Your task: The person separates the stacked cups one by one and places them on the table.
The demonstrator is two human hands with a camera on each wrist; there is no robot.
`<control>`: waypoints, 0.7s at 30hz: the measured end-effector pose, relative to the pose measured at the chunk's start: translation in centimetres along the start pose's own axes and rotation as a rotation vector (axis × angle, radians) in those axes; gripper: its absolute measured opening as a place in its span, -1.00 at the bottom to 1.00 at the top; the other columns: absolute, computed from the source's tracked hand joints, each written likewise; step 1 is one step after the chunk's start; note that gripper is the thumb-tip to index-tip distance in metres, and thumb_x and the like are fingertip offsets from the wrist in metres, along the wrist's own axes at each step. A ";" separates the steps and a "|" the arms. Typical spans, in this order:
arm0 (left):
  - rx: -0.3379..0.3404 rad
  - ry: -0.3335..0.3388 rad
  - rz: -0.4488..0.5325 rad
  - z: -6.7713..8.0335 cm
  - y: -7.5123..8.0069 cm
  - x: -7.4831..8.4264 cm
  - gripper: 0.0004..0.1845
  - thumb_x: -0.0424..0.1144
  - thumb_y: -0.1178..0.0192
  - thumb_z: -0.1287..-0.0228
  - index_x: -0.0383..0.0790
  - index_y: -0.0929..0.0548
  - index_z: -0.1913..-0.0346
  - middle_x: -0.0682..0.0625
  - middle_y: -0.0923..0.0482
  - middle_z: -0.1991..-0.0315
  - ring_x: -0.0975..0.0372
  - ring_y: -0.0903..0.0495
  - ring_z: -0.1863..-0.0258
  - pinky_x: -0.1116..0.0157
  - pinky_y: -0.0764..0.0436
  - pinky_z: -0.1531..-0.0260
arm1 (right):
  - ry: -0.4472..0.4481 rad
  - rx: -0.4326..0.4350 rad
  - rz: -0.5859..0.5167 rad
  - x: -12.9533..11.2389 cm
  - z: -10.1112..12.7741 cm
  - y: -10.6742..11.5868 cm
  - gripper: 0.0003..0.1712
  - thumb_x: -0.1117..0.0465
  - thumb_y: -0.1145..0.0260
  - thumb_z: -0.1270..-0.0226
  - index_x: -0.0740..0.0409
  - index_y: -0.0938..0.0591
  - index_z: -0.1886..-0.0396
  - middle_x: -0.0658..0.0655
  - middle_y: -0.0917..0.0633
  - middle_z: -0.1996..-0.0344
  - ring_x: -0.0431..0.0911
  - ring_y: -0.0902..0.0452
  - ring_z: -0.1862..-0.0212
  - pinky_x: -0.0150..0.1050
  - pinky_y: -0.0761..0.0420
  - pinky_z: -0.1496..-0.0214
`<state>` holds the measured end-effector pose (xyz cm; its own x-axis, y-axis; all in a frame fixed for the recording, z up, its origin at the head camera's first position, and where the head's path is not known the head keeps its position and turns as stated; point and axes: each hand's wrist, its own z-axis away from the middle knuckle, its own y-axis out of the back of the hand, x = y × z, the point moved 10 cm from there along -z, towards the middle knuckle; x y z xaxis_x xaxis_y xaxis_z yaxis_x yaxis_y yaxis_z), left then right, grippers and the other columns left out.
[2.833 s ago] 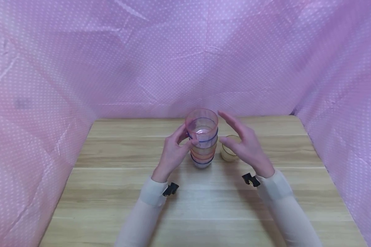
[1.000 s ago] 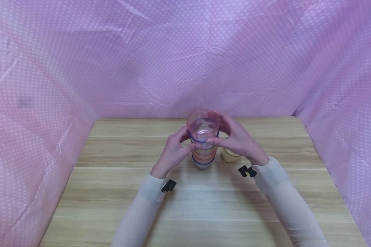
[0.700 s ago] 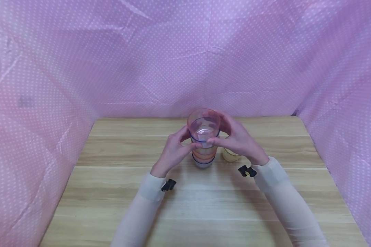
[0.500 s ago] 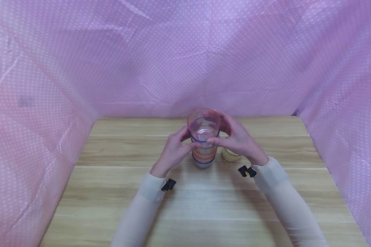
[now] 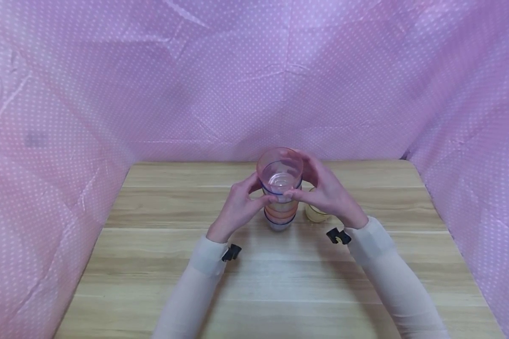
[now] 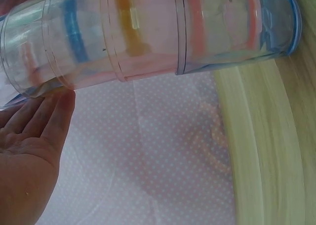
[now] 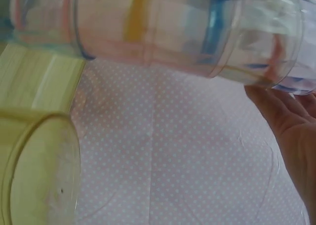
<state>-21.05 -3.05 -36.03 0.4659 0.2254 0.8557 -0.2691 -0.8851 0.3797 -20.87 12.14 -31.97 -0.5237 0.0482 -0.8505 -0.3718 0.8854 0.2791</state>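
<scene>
A tall stack of clear tinted plastic cups (image 5: 281,214) stands upright on the wooden table, with a pink-rimmed cup (image 5: 275,154) at its top. From the left, my left hand (image 5: 237,209) grips the upper stack, thumb across the front and fingers behind. My right hand (image 5: 331,190) holds it from the other side around the same height, its fingers showing through the clear wall. Coloured bands line the stack (image 6: 148,32) in the left wrist view, where the left fingers touch its upper end. A yellow cup (image 5: 316,216) stands right of the stack, partly covered by my right hand.
The wooden table (image 5: 275,292) runs back to a pink dotted cloth (image 5: 220,84), which also hangs along both sides. In the right wrist view the yellow cup's rim (image 7: 74,151) is close beside the stack.
My right hand has moved left from beside the stack and now holds its upper part. The topmost rim stands very slightly higher in view; the left hand keeps its hold.
</scene>
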 end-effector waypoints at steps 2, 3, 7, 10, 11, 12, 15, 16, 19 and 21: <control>0.001 -0.003 0.003 0.0 0.0 -0.1 -0.42 -0.30 -0.48 -0.24 -0.28 -0.57 -0.31 -0.11 -0.71 -0.11 0.12 -0.69 -0.12 0.18 -0.62 -0.27 | 0.004 0.003 0.002 0.0 0.0 0.1 0.03 0.56 -0.55 -0.10 0.28 -0.26 -0.55 0.23 -0.44 -0.47 0.15 -0.45 -0.39 -0.17 -0.57 -0.38; 0.003 -0.003 0.009 0.0 -0.1 -0.1 -0.41 -0.30 -0.48 -0.24 -0.28 -0.57 -0.32 -0.11 -0.71 -0.11 0.12 -0.68 -0.12 0.19 -0.62 -0.27 | 0.001 0.007 0.004 0.0 0.0 0.1 0.03 0.55 -0.55 -0.10 0.27 -0.27 -0.55 0.23 -0.45 -0.47 0.14 -0.44 -0.40 -0.17 -0.56 -0.39; 0.002 0.003 0.043 0.0 -0.2 -0.2 -0.39 -0.32 -0.48 -0.24 -0.28 -0.55 -0.35 -0.13 -0.69 -0.15 0.09 -0.66 -0.16 0.18 -0.60 -0.29 | -0.016 0.030 0.011 0.3 0.1 0.4 -0.01 0.53 -0.56 -0.11 0.26 -0.31 -0.52 0.22 -0.50 -0.43 0.09 -0.43 -0.42 -0.14 -0.49 -0.46; 0.003 0.018 0.054 0.0 -0.3 -0.4 -0.37 -0.31 -0.48 -0.23 -0.26 -0.55 -0.36 -0.13 -0.69 -0.16 0.09 -0.65 -0.18 0.16 -0.60 -0.30 | -0.027 0.049 0.012 0.6 0.3 0.5 -0.02 0.54 -0.56 -0.09 0.24 -0.33 -0.51 0.21 -0.54 -0.40 0.05 -0.41 -0.44 -0.12 -0.40 -0.53; 0.004 0.022 0.055 0.1 -0.3 -0.5 -0.37 -0.31 -0.48 -0.23 -0.26 -0.55 -0.36 -0.13 -0.69 -0.16 0.09 -0.65 -0.19 0.15 -0.59 -0.31 | -0.028 0.054 0.016 0.7 0.3 0.5 -0.02 0.54 -0.56 -0.09 0.23 -0.34 -0.51 0.21 -0.54 -0.40 0.04 -0.41 -0.45 -0.12 -0.37 -0.54; 0.006 0.027 0.056 0.1 -0.3 -0.5 -0.37 -0.31 -0.49 -0.23 -0.25 -0.54 -0.37 -0.13 -0.69 -0.17 0.09 -0.65 -0.20 0.15 -0.59 -0.31 | -0.027 0.057 0.019 0.7 0.4 0.5 -0.02 0.54 -0.56 -0.09 0.22 -0.34 -0.50 0.20 -0.55 -0.40 0.03 -0.40 -0.45 -0.11 -0.36 -0.55; 0.007 0.038 0.058 0.2 -0.3 -0.5 -0.35 -0.31 -0.49 -0.23 -0.24 -0.53 -0.39 -0.14 -0.68 -0.18 0.09 -0.63 -0.22 0.14 -0.58 -0.32 | -0.009 0.064 0.020 0.5 0.4 0.5 -0.03 0.54 -0.56 -0.09 0.23 -0.34 -0.50 0.21 -0.54 -0.40 0.02 -0.39 -0.46 -0.09 -0.34 -0.56; 0.007 0.041 0.057 0.2 -0.3 -0.5 -0.34 -0.31 -0.49 -0.23 -0.23 -0.53 -0.39 -0.14 -0.68 -0.18 0.09 -0.63 -0.22 0.14 -0.58 -0.32 | 0.001 0.066 0.017 0.4 0.4 0.5 -0.03 0.54 -0.56 -0.09 0.23 -0.34 -0.50 0.21 -0.54 -0.40 0.02 -0.39 -0.46 -0.08 -0.34 -0.56; 0.008 0.044 0.054 0.2 -0.3 -0.5 -0.33 -0.31 -0.49 -0.24 -0.24 -0.52 -0.40 -0.14 -0.68 -0.19 0.10 -0.63 -0.22 0.16 -0.58 -0.32 | 0.025 0.077 0.003 0.0 0.3 0.5 -0.02 0.56 -0.56 -0.07 0.26 -0.34 -0.49 0.23 -0.52 -0.41 0.03 -0.39 -0.46 -0.07 -0.32 -0.57; 0.010 0.046 0.051 0.2 -0.3 -0.5 -0.33 -0.31 -0.49 -0.24 -0.24 -0.52 -0.40 -0.14 -0.67 -0.19 0.10 -0.63 -0.22 0.17 -0.58 -0.31 | 0.037 0.086 -0.003 -0.3 0.3 0.5 -0.01 0.59 -0.55 -0.05 0.28 -0.33 -0.50 0.25 -0.52 -0.41 0.02 -0.40 -0.45 -0.07 -0.32 -0.57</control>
<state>-21.04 -2.99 -36.59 0.4129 0.1983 0.8889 -0.2832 -0.8997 0.3323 -20.70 12.70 -31.72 -0.5513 0.0295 -0.8338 -0.3069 0.9221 0.2355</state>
